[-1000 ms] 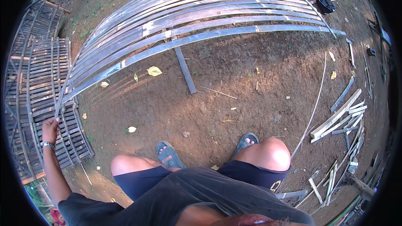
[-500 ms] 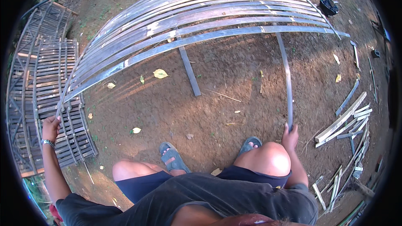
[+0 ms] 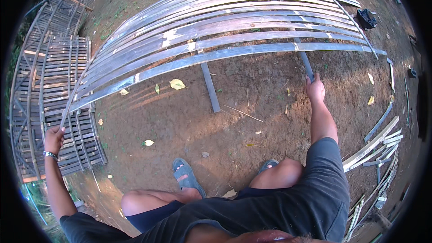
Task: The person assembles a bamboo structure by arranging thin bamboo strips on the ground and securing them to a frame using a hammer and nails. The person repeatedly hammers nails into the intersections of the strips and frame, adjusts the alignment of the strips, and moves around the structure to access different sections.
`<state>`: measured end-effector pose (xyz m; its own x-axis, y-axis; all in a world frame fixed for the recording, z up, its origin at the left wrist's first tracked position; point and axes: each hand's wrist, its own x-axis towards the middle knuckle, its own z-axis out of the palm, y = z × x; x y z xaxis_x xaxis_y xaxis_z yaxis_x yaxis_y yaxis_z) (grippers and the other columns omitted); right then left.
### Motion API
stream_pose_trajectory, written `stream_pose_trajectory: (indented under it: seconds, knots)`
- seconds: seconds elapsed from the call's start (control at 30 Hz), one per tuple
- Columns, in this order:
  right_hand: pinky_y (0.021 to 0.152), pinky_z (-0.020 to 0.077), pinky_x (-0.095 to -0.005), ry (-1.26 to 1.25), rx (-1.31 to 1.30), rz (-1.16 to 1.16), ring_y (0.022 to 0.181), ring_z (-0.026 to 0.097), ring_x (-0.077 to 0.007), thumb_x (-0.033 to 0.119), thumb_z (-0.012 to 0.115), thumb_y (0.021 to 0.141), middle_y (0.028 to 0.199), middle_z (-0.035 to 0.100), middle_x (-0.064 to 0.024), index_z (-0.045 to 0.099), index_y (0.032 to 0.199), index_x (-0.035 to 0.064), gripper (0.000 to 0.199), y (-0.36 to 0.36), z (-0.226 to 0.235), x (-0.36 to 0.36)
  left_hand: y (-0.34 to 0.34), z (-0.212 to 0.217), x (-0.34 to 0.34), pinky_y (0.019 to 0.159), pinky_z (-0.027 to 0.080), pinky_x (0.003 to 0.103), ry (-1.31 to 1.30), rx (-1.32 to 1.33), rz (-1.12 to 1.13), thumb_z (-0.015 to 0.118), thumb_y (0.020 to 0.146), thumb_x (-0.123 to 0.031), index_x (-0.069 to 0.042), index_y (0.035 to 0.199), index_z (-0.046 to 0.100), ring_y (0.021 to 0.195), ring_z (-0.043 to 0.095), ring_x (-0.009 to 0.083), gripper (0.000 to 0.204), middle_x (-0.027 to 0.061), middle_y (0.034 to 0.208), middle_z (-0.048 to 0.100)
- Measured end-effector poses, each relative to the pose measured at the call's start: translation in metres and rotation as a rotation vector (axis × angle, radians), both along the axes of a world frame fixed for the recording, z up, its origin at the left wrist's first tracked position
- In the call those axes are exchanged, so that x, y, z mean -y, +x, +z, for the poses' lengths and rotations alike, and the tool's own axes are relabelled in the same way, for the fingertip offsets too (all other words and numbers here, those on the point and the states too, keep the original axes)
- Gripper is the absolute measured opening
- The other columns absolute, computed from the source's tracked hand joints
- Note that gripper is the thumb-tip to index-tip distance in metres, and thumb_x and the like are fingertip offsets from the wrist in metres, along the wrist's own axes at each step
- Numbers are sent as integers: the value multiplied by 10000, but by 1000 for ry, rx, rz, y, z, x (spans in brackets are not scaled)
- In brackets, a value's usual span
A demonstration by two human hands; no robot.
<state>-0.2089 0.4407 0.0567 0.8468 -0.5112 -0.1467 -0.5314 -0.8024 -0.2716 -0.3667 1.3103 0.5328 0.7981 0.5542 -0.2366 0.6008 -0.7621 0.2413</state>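
bending knees (image 3: 288,174): bare, near, above grey strapped sandals (image 3: 191,181) on brown soil (image 3: 180,117)
left hand (image 3: 54,139): fingers curled closed round the near end of a thin, pale pole (image 3: 66,115), at left
right hand (image 3: 316,89): fingers closed about the near end of a flat grey strip (image 3: 305,63), its far part passing under the slats
loose pile: pale, split wooden strips (image 3: 373,145), at right
middle strip: second flat grey strip (image 3: 210,87), jutting out near from beneath the slats
slatted panel: long, grey split-bamboo slats (image 3: 225,53), spread left to right, far of both hands
black bag (image 3: 366,19): crumpled, far right, beside the slats
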Motion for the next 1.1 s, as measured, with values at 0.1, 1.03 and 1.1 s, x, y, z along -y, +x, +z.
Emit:
stream_pose_trajectory:
  seconds: [0.1,1.03,1.1]
  knots:
    - [823,519,-513,27,4,-6,978,665,-418,473,579,924,1009,701,-217,534,1233,176,430,1,-14,4,2,17,-1,360,279,218,5,-40,0,661,921,-297,-109,677,538,372,384,43,332,-47,506,465]
    - [939,506,-470,-22,-47,178,1123,606,-379,187,682,871,1237,613,-197,550,1306,102,463,67,-45,10,-5,-58,-36,378,260,226,-8,-38,31,623,954,-279,-96,735,592,397,366,32,287,-58,521,456]
    - [960,492,-460,-14,-23,158,1148,589,-375,199,691,866,1266,606,-192,548,1328,95,494,56,-39,7,-2,-65,-42,375,256,229,-22,-10,20,619,959,-272,-93,739,597,393,365,34,285,-65,511,450]
